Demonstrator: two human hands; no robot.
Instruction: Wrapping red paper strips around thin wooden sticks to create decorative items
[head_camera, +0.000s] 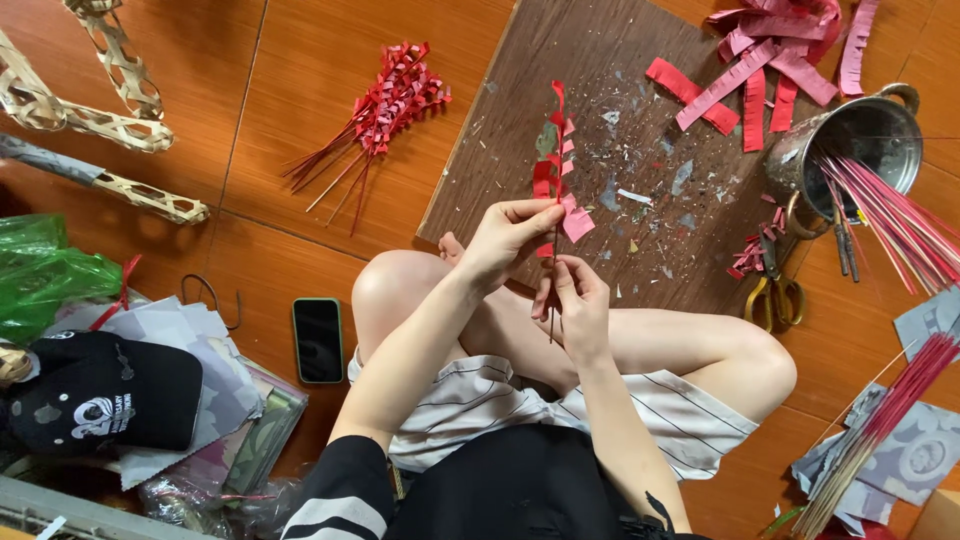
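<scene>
My left hand pinches a fringed red paper strip that winds around a thin stick held upright over my lap. Just below, my right hand grips the stick's lower part between fingers and thumb. The strip's loose end rises above my hands over a brown wooden board. A pinkish flap of the paper hangs beside my left fingers.
A bundle of finished red-wrapped sticks lies on the tiled floor. Cut red fringe strips sit on the board's far end beside a metal pot holding pink sticks. Scissors, a phone, a black cap, a green bag and woven bamboo surround me.
</scene>
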